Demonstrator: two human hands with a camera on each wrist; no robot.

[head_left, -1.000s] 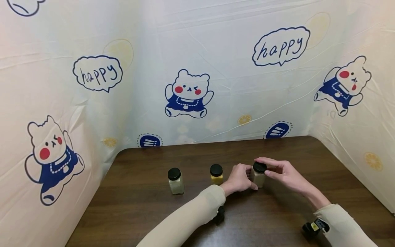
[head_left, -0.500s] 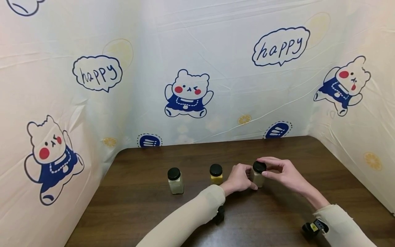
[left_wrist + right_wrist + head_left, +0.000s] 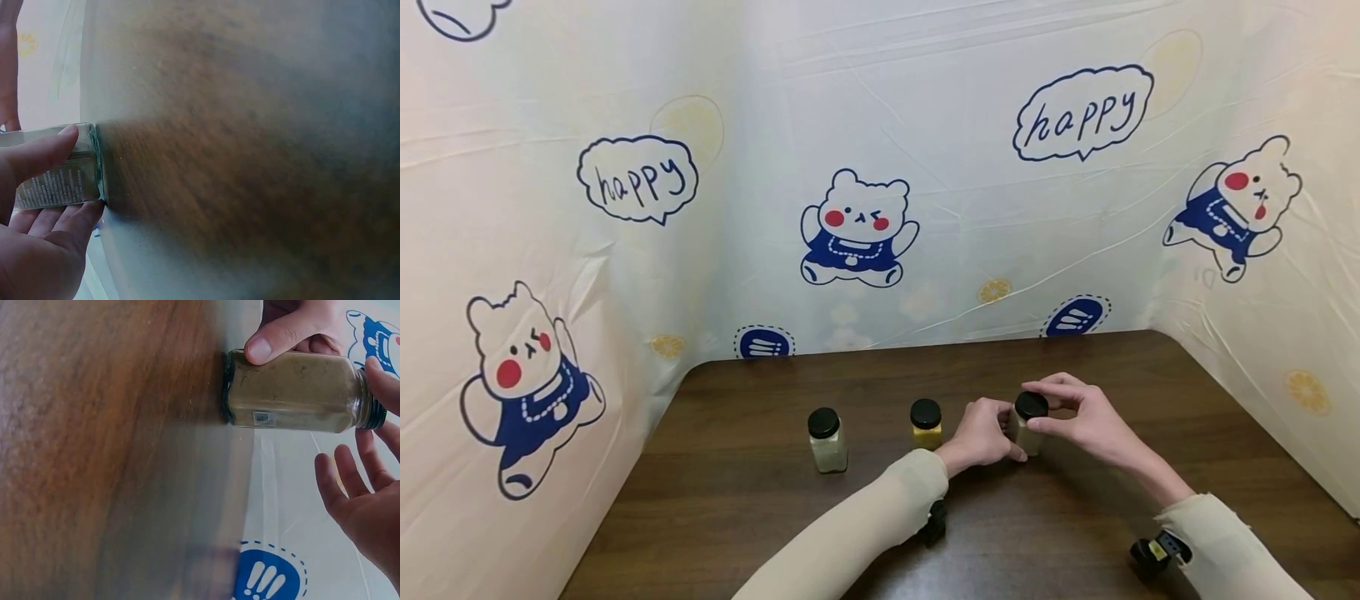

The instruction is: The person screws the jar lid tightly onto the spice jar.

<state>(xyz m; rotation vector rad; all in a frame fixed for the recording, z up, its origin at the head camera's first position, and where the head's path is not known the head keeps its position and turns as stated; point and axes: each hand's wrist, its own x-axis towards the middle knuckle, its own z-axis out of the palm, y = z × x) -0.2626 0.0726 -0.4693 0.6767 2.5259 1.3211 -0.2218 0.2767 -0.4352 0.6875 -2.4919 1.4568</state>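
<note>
A square glass spice jar filled with brownish powder stands upright on the table at the right. My left hand grips its body low down, thumb on one side and fingers on the other; printed text on the glass shows in the left wrist view. Around the jar's black lid my right hand pinches with thumb and fingers, while its other fingers stand off the glass in the right wrist view. The lid sits on the jar's neck. Just left of my left hand is a jar with yellow contents.
Another black-lidded jar, with pale contents, stands farther left on the dark wooden table. A printed cloth hangs behind the table and along both sides. A small black device is strapped at the right wrist.
My right hand has turned about the lid: its thumb has moved left across the lid's front and the knuckles have risen slightly. The left hand and the jars stay where they were.
</note>
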